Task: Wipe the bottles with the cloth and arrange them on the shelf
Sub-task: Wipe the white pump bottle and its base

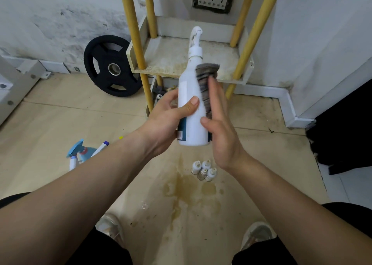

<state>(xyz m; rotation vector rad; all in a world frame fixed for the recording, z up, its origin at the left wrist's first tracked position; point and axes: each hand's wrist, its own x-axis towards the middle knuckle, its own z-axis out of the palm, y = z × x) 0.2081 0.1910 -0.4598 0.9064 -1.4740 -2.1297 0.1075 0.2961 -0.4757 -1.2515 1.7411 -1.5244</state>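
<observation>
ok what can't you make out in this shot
All head view.
Label on the white spray bottle: mostly covered by the left hand and right hand.
The blue spray bottle on the floor: partly hidden by the left forearm.
Contents of the lower shelf: blocked by the held bottle.
The four small bottles: too small to read.

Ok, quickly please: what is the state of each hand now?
Left hand: closed around the tall white plastic spray bottle, holding it.
Right hand: open, straight fingers pressing the grey folded cloth against the bottle.
</observation>
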